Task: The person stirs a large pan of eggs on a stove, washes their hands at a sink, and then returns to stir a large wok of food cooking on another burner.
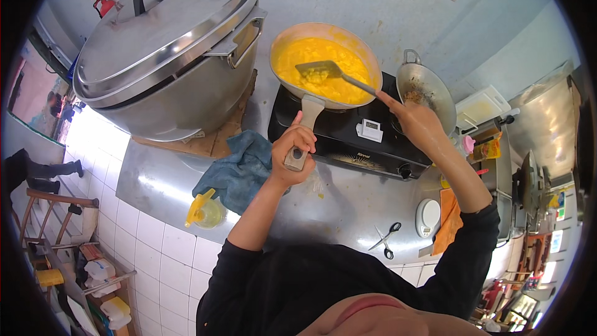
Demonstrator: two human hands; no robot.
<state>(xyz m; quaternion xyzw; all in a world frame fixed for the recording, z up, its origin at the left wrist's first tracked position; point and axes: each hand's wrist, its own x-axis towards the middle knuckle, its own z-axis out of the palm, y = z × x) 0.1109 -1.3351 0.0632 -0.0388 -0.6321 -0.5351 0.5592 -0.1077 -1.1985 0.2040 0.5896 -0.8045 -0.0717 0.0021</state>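
Observation:
My left hand (295,149) grips the handle of a frying pan (313,107) over a black two-burner gas stove (347,149). Yellow egg-like food (347,58), lumpy and partly liquid, covers the pan's bottom. With the index finger stretched along its shaft, my right hand (413,119) holds a spatula (322,69), its blade in the food. A small white digital timer (371,130) lies on the stove top between the burners. On the right burner stands a metal wok (429,84) with browned residue inside.
A huge lidded metal pot (186,88) stands on cardboard at the left. Nearer me on the steel counter (336,214) are a blue cloth (242,168), a yellow-topped spray bottle (205,212), open scissors (385,240), a white kitchen scale (427,217) and an orange cloth (448,217).

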